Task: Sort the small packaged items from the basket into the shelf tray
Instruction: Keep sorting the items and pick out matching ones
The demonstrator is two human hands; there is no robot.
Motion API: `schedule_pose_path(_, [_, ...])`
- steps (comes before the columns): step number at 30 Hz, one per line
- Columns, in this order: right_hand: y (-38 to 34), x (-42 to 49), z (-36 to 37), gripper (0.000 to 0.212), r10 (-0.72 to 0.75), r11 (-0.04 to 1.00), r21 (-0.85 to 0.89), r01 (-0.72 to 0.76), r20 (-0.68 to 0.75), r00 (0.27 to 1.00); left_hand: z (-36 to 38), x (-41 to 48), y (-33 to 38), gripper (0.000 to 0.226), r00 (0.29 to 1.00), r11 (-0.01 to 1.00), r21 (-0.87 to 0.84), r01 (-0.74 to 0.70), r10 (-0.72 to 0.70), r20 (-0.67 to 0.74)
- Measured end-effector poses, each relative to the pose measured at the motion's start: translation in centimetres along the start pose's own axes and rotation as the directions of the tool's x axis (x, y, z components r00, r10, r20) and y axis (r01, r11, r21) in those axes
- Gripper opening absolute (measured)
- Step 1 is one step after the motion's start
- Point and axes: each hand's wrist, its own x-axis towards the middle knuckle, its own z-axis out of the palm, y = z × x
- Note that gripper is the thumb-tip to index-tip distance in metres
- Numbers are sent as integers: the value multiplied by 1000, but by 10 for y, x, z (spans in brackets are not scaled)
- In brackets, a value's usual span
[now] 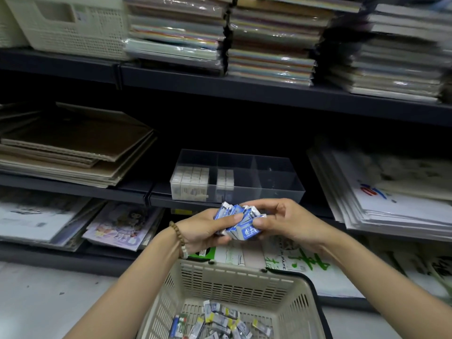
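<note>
Both forearms reach forward; the left hand (204, 228) and right hand (286, 220) meet, fingers curled closed around a shared bundle of packets (241, 222).

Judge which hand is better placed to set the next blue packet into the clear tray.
Probably the right hand: its fingertips pinch the outer blue packets, below the clear tray's empty right compartments. The left hand cradles the bundle.
</note>
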Motion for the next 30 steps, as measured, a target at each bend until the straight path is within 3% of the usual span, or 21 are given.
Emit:
schedule_pose_path(6, [-7, 19, -17, 40, -21, 1000, 19, 23, -100, 995, -2, 21, 12, 40, 982, 973, -222, -70, 28, -187])
schedule_pose_path(9, [-14, 37, -28, 21, -66, 996, 41, 77, -222, 973, -12, 28, 14, 38, 952, 931, -316, -184, 89, -293])
schedule_pose_path(12, [-22, 59, -35, 15, -76, 997, -48, 64, -315, 946, -21, 33, 16, 36, 932, 849, -454, -269, 110, -345])
schedule_pose_path(17, [-26, 83, -37, 13, -119, 992, -86, 96, -327, 937, -29, 37, 16, 33, 895, 868, -397, -299, 111, -432])
schedule_pose_path(24, [-20, 85, -27, 21, -103, 977, -199, 80, -106, 989, -29, 24, 16, 52, 963, 942, -324, -89, -1, -269])
schedule_pose_path(30, [-23, 76, -23, 35, -110, 982, -163, 97, -73, 991, -21, 18, 12, 35, 978, 886, -462, -38, -62, -199])
